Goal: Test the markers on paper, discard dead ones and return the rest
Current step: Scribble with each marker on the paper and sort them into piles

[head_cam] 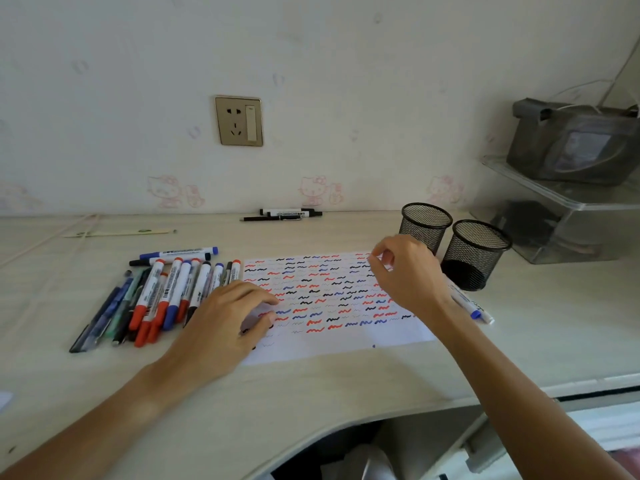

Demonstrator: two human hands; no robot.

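Observation:
A white paper (349, 344) covered with rows of red, blue and black squiggles lies on the desk. My left hand (225, 317) rests on its left edge with the fingers relaxed and flat. My right hand (408, 271) hovers at the paper's far right corner, fingers curled, thumb and forefinger pinching the corner. A pile of markers and pens (156, 296) with red, blue and black caps lies left of the paper. One blue-capped marker (474, 306) lies right of the paper, partly under my right wrist. Two black mesh pen cups (476, 252) stand at the back right.
Two black pens (284, 215) lie along the wall at the back. A clear plastic shelf (568, 216) with a grey bag stands at the far right. A wall socket (239, 121) is above the desk. The desk's front edge curves inward near me.

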